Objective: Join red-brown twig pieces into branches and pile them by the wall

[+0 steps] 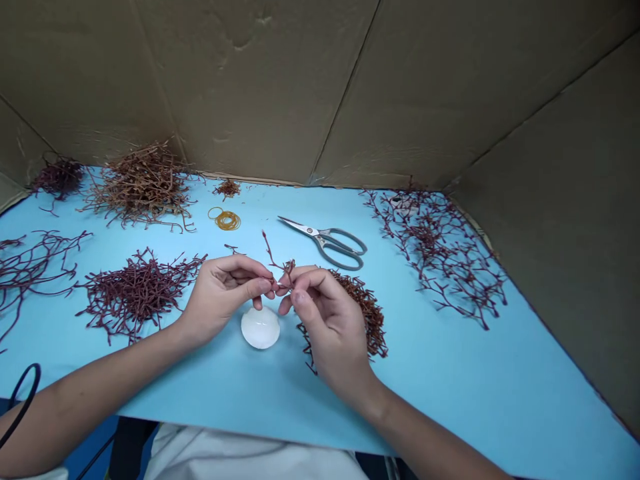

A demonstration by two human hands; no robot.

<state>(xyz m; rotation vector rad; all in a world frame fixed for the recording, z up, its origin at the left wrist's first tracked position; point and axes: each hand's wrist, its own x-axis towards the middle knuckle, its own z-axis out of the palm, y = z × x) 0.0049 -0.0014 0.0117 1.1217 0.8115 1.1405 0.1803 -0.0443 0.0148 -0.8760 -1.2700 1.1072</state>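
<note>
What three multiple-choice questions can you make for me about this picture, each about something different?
1. Where is the white dome?
A. On the cardboard wall
B. Just below the left hand and right hand
C. Inside a rubber band

2. What colour is the flat sheet under everything?
A. Light blue
B. Red
C. White

3. What are the hands doing?
A. Resting flat
B. Holding rubber bands
C. Pinching a dark red sprig

Answers:
1. B, because the dome sits on the sheet under the hands.
2. A, because light blue shows all around.
3. C, because the fingertips of both hands meet on the sprig.
</note>
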